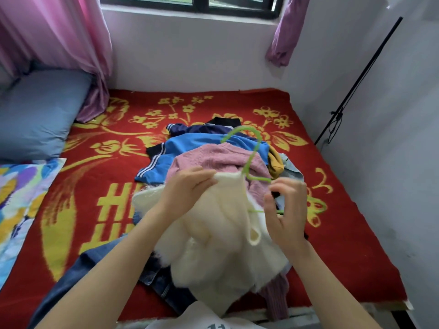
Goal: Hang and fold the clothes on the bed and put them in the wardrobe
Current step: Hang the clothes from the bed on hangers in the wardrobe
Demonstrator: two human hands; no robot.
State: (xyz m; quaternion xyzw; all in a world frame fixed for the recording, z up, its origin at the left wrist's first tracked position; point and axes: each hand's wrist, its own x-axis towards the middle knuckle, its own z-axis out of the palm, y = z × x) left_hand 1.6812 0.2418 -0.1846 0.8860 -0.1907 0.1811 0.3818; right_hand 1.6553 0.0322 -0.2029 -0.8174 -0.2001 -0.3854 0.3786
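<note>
Centrally, left hand [187, 189] pinching cream sweater [221, 236], right hand [288, 212] holding green hanger [252, 155]

My left grip [187, 186] pinches the top edge of the sweater [221, 233], which drapes below both grips onto the heap of clothes on the bed [332, 233]. The hanger [251, 157] stands between the grips, its hook above and behind them, its lower bar at my right grip [287, 210]. Just behind the grips lies a knitted top [213, 155], on a track jacket [190, 146] further back. Jeans [99, 257] lie under the sweater, spreading out nearer than and left of my left grip. Far left of it sits a pillow [40, 110], with a curtain [54, 32] behind it.
</note>
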